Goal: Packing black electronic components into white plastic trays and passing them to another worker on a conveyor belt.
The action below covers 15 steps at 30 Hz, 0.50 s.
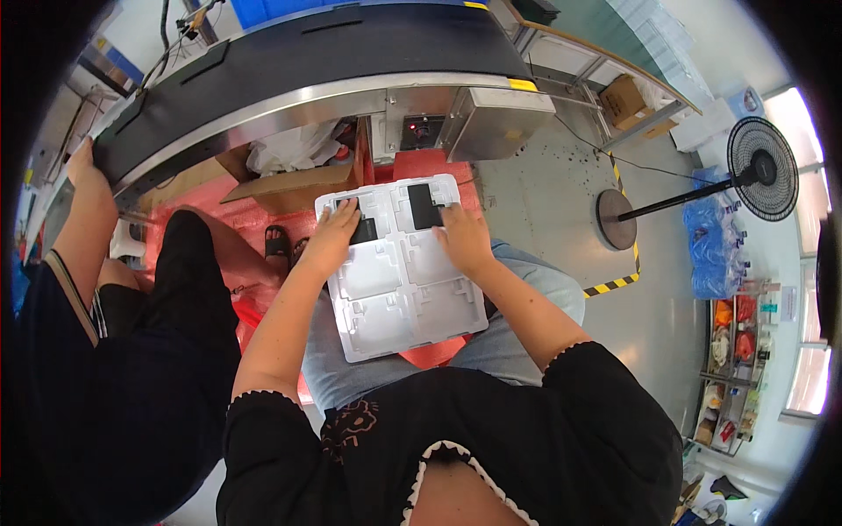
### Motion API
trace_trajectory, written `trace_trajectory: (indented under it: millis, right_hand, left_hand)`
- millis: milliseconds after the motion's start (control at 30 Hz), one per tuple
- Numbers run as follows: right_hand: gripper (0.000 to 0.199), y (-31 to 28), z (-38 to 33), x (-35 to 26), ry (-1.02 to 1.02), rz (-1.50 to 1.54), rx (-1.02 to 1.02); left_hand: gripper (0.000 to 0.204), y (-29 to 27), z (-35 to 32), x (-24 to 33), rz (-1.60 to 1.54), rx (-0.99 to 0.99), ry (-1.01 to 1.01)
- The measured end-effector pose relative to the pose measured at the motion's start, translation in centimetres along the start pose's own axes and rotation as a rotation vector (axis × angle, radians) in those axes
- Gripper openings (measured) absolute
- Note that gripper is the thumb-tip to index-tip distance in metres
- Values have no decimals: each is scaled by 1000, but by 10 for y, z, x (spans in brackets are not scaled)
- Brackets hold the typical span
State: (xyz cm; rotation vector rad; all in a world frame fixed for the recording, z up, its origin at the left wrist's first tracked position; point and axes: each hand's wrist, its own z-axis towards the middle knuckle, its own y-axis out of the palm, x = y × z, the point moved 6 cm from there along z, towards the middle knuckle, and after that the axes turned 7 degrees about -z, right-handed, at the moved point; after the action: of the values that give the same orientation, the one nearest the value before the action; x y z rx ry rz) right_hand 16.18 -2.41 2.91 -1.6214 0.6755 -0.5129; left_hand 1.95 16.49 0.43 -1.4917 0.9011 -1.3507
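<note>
A white moulded plastic tray [368, 311] with several compartments rests across my lap. Two flat dark rectangular pieces lie in its far compartments: the left piece [364, 231] is partly covered by my fingers, while the right piece [421, 209] shows most of its face. My left hand [331, 237] reaches over the tray's left side, fingers stretched out onto the left piece. At the right piece's edge, my right hand [466, 238] lies over the tray with its fingers extended and touching that piece. The nearer compartments hold nothing.
Beyond the tray runs a dark conveyor belt [351, 53] with a metal edge. Below it stands a cardboard box [303, 188] with clear plastic inside. Another person sits at my left, one hand [83, 162] on the belt's edge. A standing fan [759, 167] is at right.
</note>
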Motion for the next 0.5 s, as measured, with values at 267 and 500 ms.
trace_trajectory:
  millis: [267,500]
  right_hand:
    - [55,2,-11,-19,-405,-282,-80]
    - [34,-207,27,-54,-825,492,119]
  left_hand:
    - [49,12,1,26,6,59,-49]
    - [48,-2,-8,21,14,84,-84]
